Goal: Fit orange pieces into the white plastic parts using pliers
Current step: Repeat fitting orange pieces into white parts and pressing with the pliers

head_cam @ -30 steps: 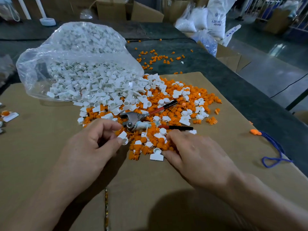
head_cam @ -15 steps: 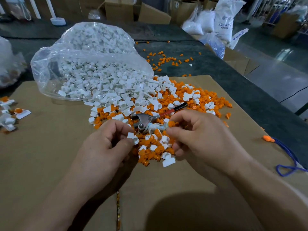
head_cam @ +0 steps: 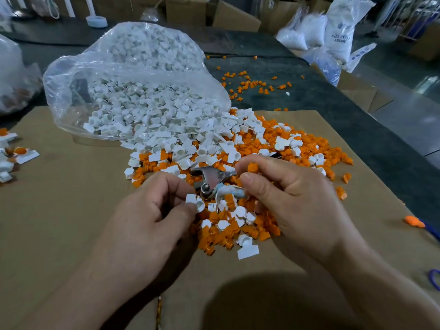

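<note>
My left hand (head_cam: 154, 217) pinches a white plastic part (head_cam: 195, 203) between thumb and fingers, just left of the pliers. My right hand (head_cam: 292, 201) pinches a single orange piece (head_cam: 252, 167) at its fingertips, above the pliers' handles. The metal pliers (head_cam: 209, 178) lie on a mixed heap of orange pieces (head_cam: 259, 231) and white parts (head_cam: 190, 141) on the cardboard, jaws pointing left; my right hand hides most of the handles.
A clear plastic bag (head_cam: 133, 75) of white parts lies open behind the heap. Several assembled pieces (head_cam: 16, 153) sit at the left edge. Loose orange pieces (head_cam: 252, 85) scatter on the dark table behind. A blue cord with an orange tip (head_cam: 415, 221) lies at right.
My right hand lifted from the heap's near edge and now holds an orange piece up by the pliers. My left hand keeps its white part. The view has shifted closer.
</note>
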`<control>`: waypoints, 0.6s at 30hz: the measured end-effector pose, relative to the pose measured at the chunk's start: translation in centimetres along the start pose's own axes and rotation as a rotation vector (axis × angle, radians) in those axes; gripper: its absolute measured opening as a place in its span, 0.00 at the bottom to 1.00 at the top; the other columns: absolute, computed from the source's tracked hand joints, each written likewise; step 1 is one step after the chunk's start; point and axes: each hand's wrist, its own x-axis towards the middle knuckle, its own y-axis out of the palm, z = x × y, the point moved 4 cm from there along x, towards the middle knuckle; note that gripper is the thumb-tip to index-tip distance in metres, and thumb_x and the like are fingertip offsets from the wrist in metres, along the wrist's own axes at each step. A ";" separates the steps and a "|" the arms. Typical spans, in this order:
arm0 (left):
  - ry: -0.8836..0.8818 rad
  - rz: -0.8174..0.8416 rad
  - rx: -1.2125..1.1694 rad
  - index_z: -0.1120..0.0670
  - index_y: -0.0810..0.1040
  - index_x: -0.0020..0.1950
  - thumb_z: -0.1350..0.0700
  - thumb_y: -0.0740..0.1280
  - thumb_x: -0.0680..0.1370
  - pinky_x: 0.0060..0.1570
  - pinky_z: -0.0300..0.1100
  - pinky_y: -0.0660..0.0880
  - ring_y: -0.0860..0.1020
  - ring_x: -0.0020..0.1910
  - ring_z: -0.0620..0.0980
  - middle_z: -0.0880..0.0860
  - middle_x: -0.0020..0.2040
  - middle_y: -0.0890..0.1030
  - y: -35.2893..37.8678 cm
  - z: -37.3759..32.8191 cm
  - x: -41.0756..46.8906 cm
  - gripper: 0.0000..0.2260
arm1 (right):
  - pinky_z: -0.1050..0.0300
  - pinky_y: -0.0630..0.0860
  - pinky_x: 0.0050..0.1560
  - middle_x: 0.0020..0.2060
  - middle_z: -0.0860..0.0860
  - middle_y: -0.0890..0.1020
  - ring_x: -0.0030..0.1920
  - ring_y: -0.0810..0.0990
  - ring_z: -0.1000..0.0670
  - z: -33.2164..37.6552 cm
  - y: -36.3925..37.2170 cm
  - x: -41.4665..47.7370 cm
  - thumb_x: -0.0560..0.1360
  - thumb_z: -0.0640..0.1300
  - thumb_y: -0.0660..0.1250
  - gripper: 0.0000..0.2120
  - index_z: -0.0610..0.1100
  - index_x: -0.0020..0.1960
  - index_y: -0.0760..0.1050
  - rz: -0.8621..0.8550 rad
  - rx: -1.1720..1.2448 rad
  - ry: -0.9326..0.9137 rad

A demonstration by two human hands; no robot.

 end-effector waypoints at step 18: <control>-0.003 -0.062 -0.348 0.43 0.81 0.47 0.42 0.70 0.64 0.25 0.39 0.74 0.78 0.25 0.48 0.50 0.30 0.81 0.4 -0.2 -0.6 0.14 | 0.61 0.73 0.25 0.39 0.42 0.83 0.28 0.76 0.48 0.7 1.9 -1.2 0.76 0.45 0.68 0.10 0.49 0.57 0.77 0.322 0.716 -0.060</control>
